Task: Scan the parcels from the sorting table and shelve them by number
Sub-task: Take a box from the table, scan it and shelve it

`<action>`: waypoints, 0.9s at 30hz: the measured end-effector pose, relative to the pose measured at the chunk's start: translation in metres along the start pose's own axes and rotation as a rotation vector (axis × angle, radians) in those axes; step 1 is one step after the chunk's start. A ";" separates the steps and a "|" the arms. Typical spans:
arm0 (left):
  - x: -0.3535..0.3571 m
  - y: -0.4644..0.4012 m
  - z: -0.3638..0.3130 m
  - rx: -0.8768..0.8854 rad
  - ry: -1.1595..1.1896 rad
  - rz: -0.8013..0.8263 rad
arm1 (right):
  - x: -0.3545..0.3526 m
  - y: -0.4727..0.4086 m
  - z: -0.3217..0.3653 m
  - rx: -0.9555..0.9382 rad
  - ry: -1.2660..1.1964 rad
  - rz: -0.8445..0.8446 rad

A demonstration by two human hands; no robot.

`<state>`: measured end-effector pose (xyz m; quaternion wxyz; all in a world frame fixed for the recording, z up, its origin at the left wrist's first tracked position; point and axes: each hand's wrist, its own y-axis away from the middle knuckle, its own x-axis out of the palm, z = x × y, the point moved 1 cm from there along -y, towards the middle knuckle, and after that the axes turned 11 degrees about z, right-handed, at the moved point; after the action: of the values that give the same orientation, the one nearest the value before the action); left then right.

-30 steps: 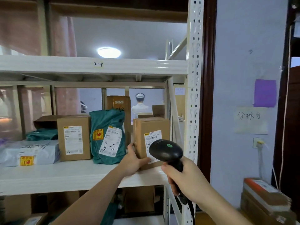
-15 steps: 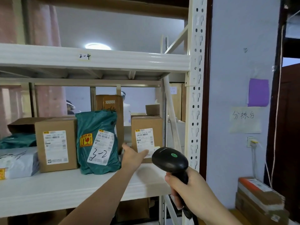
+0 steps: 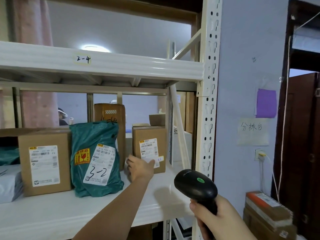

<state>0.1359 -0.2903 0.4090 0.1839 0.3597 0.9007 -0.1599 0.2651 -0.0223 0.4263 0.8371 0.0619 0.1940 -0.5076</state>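
Observation:
A small cardboard box (image 3: 149,135) with a white shipping label stands at the right end of the white shelf board (image 3: 52,213). My left hand (image 3: 140,168) reaches in and touches the box's lower left corner, thumb lying across the bottom of the label and fingers beside the left face. My right hand (image 3: 214,217) grips the handle of a black barcode scanner (image 3: 195,187), held in front of the shelf below and to the right of the box. The scanner's head points toward the shelf and a green dot shows on top.
Left of the small box stand a teal bag (image 3: 95,158) marked 3-2, a larger cardboard box (image 3: 44,161) and a grey-white bag (image 3: 8,184). A tall box (image 3: 110,115) stands behind. The beam above reads 2-4 (image 3: 84,59). Stacked boxes (image 3: 266,213) sit by the wall, right of the upright post (image 3: 207,101).
The small box now stands deeper on the shelf, and my left hand has followed it in, easing from a grasp to a touch. The scanner sits lower and farther right.

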 end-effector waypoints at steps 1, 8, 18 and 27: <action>-0.001 -0.004 0.003 0.001 0.008 0.001 | -0.001 0.001 0.000 -0.002 0.007 -0.015; -0.009 -0.015 0.014 -0.025 0.061 0.019 | 0.000 0.006 0.002 0.014 0.007 0.005; -0.011 0.013 0.026 0.042 0.139 0.303 | 0.024 0.019 -0.008 -0.051 -0.015 0.086; -0.025 0.088 0.018 0.385 -0.614 0.579 | 0.025 0.047 -0.013 -0.095 -0.006 0.057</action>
<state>0.2188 -0.2519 0.3902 0.4091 0.5599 0.6210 -0.3654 0.3135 -0.0169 0.4004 0.8539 0.0262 0.2135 -0.4738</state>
